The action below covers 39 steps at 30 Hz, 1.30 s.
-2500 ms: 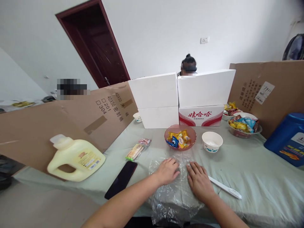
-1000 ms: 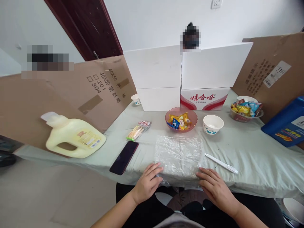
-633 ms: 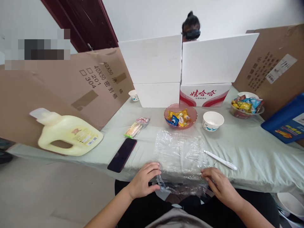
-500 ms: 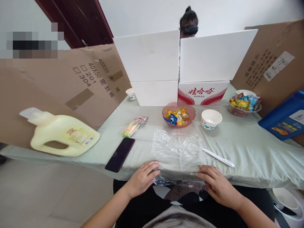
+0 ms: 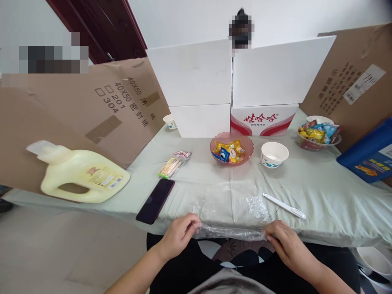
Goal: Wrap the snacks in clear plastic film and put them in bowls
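Observation:
A clear plastic bag (image 5: 229, 204) lies over the front edge of the table, its near edge stretched between my two hands. My left hand (image 5: 182, 232) pinches the bag's near left corner. At the near right corner, my right hand (image 5: 283, 239) is closed on the film with thumb and fingers. Just right of the bag lies a white utility knife (image 5: 284, 206). Beyond it stands a pink glass bowl (image 5: 232, 157) with several yellow and blue wrapped snacks, beside a white paper bowl (image 5: 274, 155).
Left of the bag lie a dark phone (image 5: 155, 201) and small packaged snacks (image 5: 170, 167). A pale yellow jug (image 5: 84, 175) lies at the left, a blue bottle (image 5: 367, 155) at the right. White boxes (image 5: 199, 90) stand behind. A snack-filled bowl (image 5: 317, 143) is at the back right.
Both hands have gone from resting with loose fingers on the bag's edges to pinching its near corners. The bag's near edge has been gathered up and pulled taut toward me.

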{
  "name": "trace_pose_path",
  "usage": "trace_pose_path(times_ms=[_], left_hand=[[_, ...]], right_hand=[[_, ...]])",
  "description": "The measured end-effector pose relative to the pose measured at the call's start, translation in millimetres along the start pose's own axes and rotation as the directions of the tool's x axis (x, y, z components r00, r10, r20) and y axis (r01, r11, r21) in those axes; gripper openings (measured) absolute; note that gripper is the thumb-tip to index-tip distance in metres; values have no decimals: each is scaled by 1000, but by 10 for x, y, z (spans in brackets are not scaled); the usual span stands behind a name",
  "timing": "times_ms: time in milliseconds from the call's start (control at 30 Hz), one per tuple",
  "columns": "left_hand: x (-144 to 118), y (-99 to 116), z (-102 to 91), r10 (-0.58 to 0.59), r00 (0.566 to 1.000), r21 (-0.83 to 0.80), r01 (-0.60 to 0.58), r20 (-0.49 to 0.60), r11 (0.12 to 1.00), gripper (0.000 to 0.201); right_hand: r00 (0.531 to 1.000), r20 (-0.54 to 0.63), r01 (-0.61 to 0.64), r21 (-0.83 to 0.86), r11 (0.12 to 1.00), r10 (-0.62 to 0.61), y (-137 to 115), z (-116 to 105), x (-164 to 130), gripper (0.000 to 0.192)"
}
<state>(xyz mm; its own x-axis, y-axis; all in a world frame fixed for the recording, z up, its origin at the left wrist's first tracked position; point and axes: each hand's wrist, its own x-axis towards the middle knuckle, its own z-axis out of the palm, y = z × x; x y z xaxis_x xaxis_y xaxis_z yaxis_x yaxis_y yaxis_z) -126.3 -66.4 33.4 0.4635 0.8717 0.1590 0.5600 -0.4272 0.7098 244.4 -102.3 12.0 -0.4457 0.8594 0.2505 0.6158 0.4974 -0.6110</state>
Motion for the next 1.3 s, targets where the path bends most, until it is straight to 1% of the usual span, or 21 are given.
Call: trace_pose_path(times_ms=[33, 100, 167, 233, 300, 367, 467, 567, 700, 767, 833, 900, 967, 1033, 1167, 1233, 1300], left_hand=[[36, 9, -17, -48, 999, -13, 48, -22, 999, 18], [144, 3, -31, -135, 983, -16, 134, -121, 991, 17], [279, -26, -21, -215, 948, -17, 217, -234, 976, 16], [403, -65, 9, -286, 911, -8, 298, -298, 955, 15], [484, -105, 51, -338, 884, 39, 370, -323, 928, 13], [515, -146, 100, -366, 869, 99, 418, -333, 903, 10], [497, -201, 163, -369, 864, 133, 433, -344, 891, 10], [463, -239, 196, -362, 860, 140, 433, -358, 890, 11], [454, -244, 204, -382, 848, 165, 464, -368, 871, 10], [468, -236, 192, -414, 835, 184, 499, -362, 847, 9], [491, -229, 168, -464, 809, 218, 557, -361, 801, 9], [521, -226, 136, -510, 775, 258, 615, -374, 745, 9], [553, -226, 112, -533, 756, 292, 645, -380, 706, 9], [585, -222, 110, -528, 766, 322, 637, -366, 701, 10], [637, -196, 171, -494, 806, 384, 590, -326, 710, 12], [644, -180, 215, -470, 823, 414, 567, -320, 712, 13], [635, -170, 254, -436, 839, 442, 543, -326, 714, 16]], right_hand=[[999, -24, -46, 25, 999, 47, 8, 3, 7, 18], [987, -82, -130, 66, 989, 136, 37, 28, 54, 23], [966, -151, -196, 106, 975, 211, 70, 61, 151, 29], [935, -222, -244, 159, 957, 275, 99, 94, 284, 34], [897, -277, -284, 235, 929, 344, 127, 130, 428, 36], [859, -296, -324, 316, 892, 417, 152, 172, 564, 38], [822, -297, -359, 392, 847, 486, 172, 232, 743, 40], [820, -326, -331, 403, 853, 472, 162, 276, 923, 39], [845, -319, -318, 346, 883, 429, 168, 333, 1223, 37], [857, -293, -335, 310, 890, 424, 207, 368, 1368, 34], [861, -274, -365, 251, 897, 428, 259, 398, 1461, 28], [857, -268, -404, 182, 897, 440, 298, 416, 1468, 22], [849, -268, -438, 123, 891, 455, 306, 424, 1382, 22], [847, -266, -456, 81, 886, 460, 284, 428, 1232, 26], [848, -271, -466, 25, 884, 455, 223, 422, 935, 34], [844, -290, -473, -3, 881, 452, 217, 405, 861, 35], [841, -326, -476, -66, 877, 431, 231, 377, 845, 34]])
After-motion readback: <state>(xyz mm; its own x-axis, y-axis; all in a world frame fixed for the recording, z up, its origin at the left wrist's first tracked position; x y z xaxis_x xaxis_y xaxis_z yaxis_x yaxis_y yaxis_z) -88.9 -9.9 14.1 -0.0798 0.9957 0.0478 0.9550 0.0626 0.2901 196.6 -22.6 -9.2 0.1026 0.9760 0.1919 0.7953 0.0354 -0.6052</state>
